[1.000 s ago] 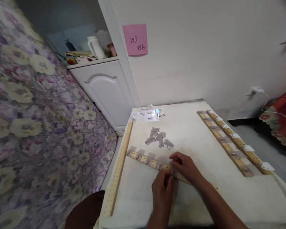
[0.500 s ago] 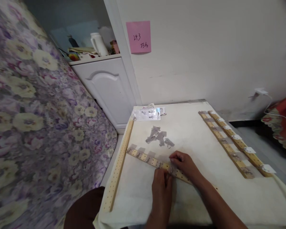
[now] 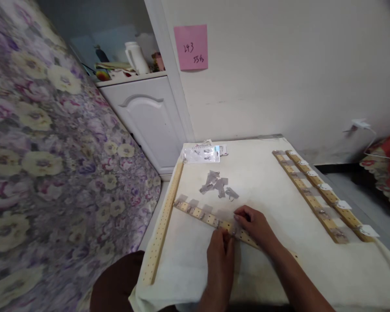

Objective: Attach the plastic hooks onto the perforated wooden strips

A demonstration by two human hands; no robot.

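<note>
A pale wooden strip with holes (image 3: pixel 210 218) lies slantwise across the cloth-covered table, with several clear tabs bearing small metal hooks (image 3: pixel 201 215) along it. My left hand (image 3: pixel 220 258) is closed at the strip's near edge, its fingertips pinching the strip beside a hook. My right hand (image 3: pixel 253 223) is closed over the strip's far edge, thumb and forefinger together by a clear tab; whatever is between them is too small to make out. Beyond the strip lies a loose pile of greyish see-through hook tabs (image 3: pixel 219 185).
Another holed wooden strip (image 3: pixel 164 225) runs along the table's left edge. Clear plastic packaging (image 3: pixel 201 154) lies at the back left. Two strips fitted with hooks, one with clear tabs (image 3: pixel 307 190) and one with white tabs (image 3: pixel 328 197), lie at the right. A floral curtain (image 3: pixel 68 164) hangs at left.
The whole view has shifted slightly. Both hands stay at nearly the same spot on the strip, with only a slight movement of the right fingers.
</note>
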